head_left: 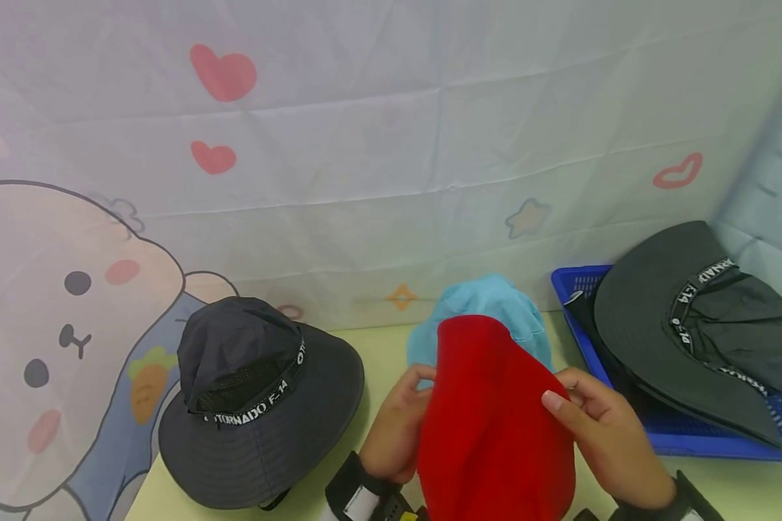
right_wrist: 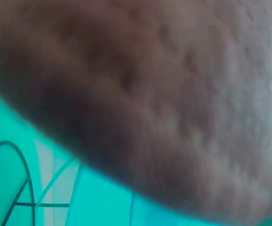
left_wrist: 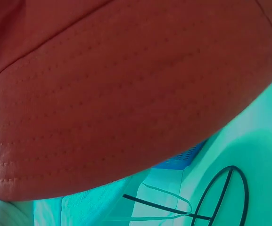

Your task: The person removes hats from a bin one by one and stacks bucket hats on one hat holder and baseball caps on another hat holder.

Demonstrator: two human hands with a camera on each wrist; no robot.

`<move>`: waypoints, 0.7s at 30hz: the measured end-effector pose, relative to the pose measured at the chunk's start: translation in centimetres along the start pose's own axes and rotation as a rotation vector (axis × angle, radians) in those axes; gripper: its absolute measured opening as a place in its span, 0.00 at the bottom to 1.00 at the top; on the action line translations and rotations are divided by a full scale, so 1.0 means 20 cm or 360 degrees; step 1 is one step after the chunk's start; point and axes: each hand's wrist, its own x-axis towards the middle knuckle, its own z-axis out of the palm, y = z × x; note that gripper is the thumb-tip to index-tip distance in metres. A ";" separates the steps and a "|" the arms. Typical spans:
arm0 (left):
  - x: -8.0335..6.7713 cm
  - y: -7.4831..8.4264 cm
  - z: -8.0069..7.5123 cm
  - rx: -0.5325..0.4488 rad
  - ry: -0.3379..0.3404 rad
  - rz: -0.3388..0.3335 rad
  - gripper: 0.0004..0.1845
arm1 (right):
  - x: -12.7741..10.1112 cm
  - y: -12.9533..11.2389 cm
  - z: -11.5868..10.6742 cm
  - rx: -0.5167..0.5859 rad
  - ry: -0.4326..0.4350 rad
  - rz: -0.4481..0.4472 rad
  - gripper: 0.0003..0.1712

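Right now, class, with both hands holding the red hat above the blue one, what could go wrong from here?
1. The red hat hides most of the light blue hat behind it, so lowering it blind could knock that hat askew.
2. The right hand pinches only the edge; the soft cloth might slip from that grip.
3. The dark hat overhangs the blue basket beside the right hand; a sideways sweep could dislodge it.

A pale yellow-green table carried a dark grey bucket hat at left, a light blue hat farther back, and a blue basket at right.
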 end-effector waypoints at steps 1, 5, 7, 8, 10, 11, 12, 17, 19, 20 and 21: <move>0.00 0.00 0.00 0.0003 0.0026 -0.0002 0.10 | 0.00 0.00 -0.01 0.0016 0.0008 -0.0004 0.18; 0.01 0.01 -0.01 0.0022 0.0108 -0.0010 0.08 | 0.01 -0.01 -0.02 0.0059 0.0027 -0.0011 0.19; 0.01 0.01 -0.02 0.0027 0.0128 -0.0006 0.08 | 0.01 -0.01 -0.03 0.0086 0.0033 -0.0019 0.18; 0.01 0.01 -0.02 0.0027 0.0137 -0.0004 0.08 | 0.01 -0.01 -0.03 0.0099 0.0038 -0.0019 0.18; 0.01 0.02 -0.03 0.0032 0.0154 0.0004 0.08 | 0.01 -0.01 -0.03 0.0130 0.0054 -0.0026 0.18; 0.01 0.02 -0.03 0.0032 0.0165 0.0006 0.08 | 0.01 -0.01 -0.04 0.0146 0.0064 -0.0029 0.19; 0.02 0.03 -0.03 0.0035 0.0176 0.0004 0.08 | 0.01 -0.01 -0.04 0.0156 0.0081 -0.0032 0.19; 0.02 0.04 -0.04 0.0036 0.0220 0.0002 0.08 | 0.01 -0.01 -0.06 0.0240 0.0106 -0.0024 0.19; 0.02 0.04 -0.05 0.0027 0.0238 0.0002 0.08 | 0.02 -0.01 -0.07 0.0296 0.0096 -0.0024 0.18; 0.02 0.05 -0.05 0.0023 0.0246 0.0002 0.08 | 0.02 -0.01 -0.08 0.0317 0.0097 -0.0024 0.19; 0.02 0.05 -0.05 0.0024 0.0257 0.0002 0.08 | 0.02 -0.01 -0.08 0.0343 0.0094 -0.0029 0.19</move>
